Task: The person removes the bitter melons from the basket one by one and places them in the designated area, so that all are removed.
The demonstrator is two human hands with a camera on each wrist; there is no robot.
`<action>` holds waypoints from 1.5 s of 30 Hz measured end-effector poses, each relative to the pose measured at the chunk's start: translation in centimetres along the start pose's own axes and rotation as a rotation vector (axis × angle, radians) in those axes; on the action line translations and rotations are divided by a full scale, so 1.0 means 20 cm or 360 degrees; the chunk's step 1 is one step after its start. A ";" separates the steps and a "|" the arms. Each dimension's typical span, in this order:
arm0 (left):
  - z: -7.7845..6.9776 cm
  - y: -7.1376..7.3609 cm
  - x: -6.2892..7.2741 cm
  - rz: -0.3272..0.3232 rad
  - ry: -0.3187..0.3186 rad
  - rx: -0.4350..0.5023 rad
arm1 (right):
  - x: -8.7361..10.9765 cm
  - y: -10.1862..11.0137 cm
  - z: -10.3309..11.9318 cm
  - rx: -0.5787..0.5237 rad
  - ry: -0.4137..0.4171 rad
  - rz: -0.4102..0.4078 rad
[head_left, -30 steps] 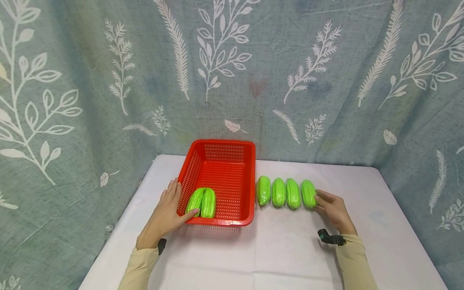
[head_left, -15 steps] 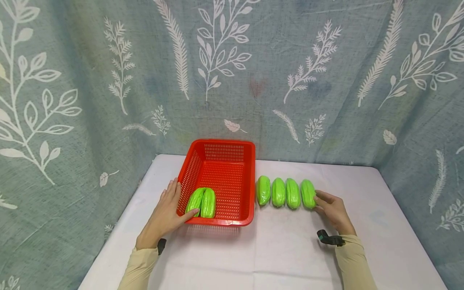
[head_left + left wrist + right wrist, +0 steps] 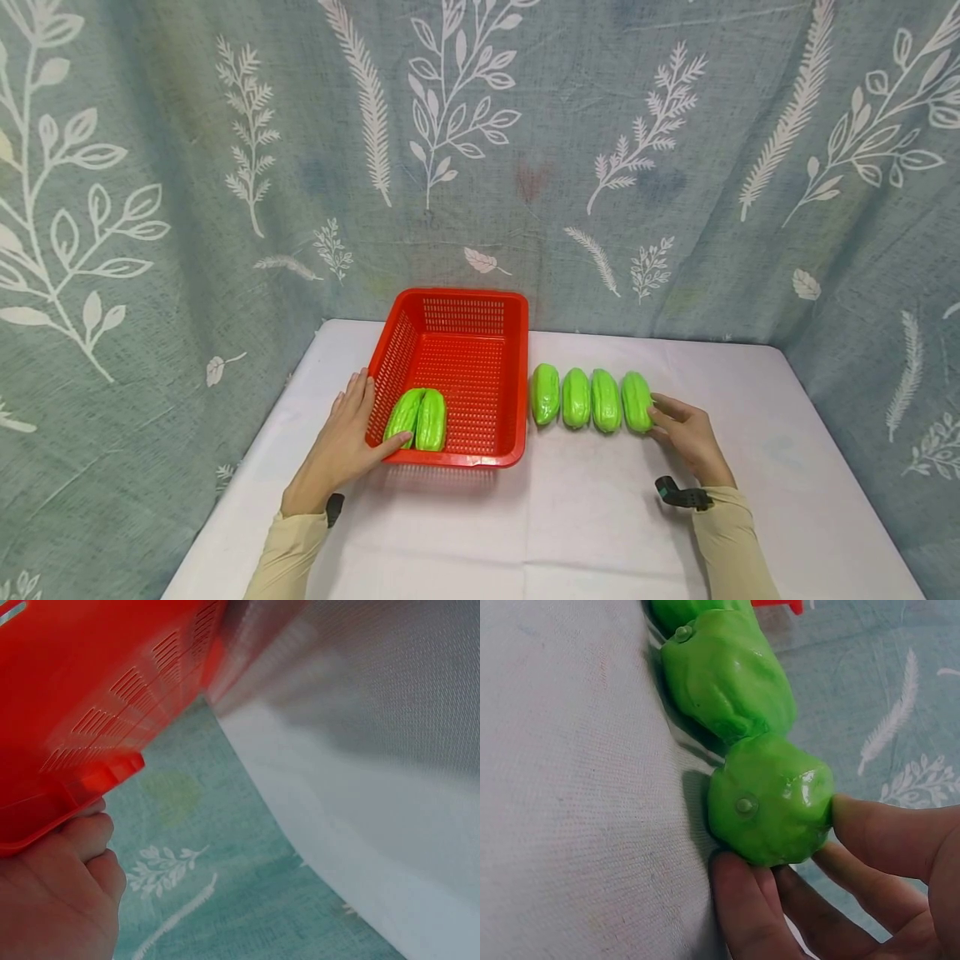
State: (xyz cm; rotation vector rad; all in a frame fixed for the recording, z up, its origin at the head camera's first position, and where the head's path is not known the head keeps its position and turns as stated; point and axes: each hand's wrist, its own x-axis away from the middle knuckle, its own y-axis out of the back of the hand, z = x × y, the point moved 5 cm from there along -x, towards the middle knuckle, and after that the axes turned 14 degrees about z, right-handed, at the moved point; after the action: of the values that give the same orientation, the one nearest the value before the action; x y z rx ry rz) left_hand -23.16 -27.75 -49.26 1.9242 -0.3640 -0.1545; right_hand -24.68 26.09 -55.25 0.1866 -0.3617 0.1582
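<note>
A red plastic basket [image 3: 517, 375] stands left of the table's middle. Two bright green, ridged toy gourds [image 3: 431, 421] lie side by side at its front left. My left hand [image 3: 345, 442] rests on the basket's front left corner, fingers stretched along the left side and thumb over the front rim. Right of the basket, several more of these gourds form a row. My right hand [image 3: 690, 433] holds the rightmost green gourd [image 3: 769, 799] by its right side; the thumb is on its upper side and the fingers below, near the cloth. The gourd lies on the table against its neighbour [image 3: 727, 675].
White cloth covers the table [image 3: 585, 517]. Behind it and along both sides hangs a grey-green curtain [image 3: 555, 183] with white leaf prints. The basket's back stands close to this curtain. A small dark camera [image 3: 678, 493] sits on the right wrist.
The right hand and the rightmost gourd have shifted very slightly left, narrowing the gap in the row. The left hand and basket have stayed in place.
</note>
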 end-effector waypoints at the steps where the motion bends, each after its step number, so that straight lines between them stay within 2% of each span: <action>1: 0.00 0.00 0.00 0.0000 0.0001 0.0000 | 0.00 0.00 0.00 0.0000 -0.0002 -0.0003; 19: 0.00 0.00 0.01 -0.0010 -0.0002 -0.0017 | 0.05 0.04 0.01 0.0082 -0.0040 -0.0061; 24: -0.01 0.00 0.02 -0.0002 -0.0001 -0.0008 | 0.07 0.05 0.04 0.0131 -0.0007 -0.0080; 36: -0.01 0.01 0.02 -0.0006 0.0006 -0.0023 | 0.13 0.03 0.23 0.0172 0.0257 -0.0299; 40: -0.01 0.01 0.01 0.0002 0.0002 -0.0048 | 0.15 -0.02 0.32 0.0184 0.0314 -0.0270; 45: -0.01 0.02 0.00 0.0014 -0.0021 -0.0066 | 0.17 -0.10 0.43 0.0225 0.0440 -0.0166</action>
State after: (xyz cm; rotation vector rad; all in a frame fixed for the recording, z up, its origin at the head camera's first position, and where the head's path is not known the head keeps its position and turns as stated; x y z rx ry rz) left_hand -23.22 -27.59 -48.79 1.8816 -0.3751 -0.1676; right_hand -24.02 22.67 -46.32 0.3188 -0.0649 0.1045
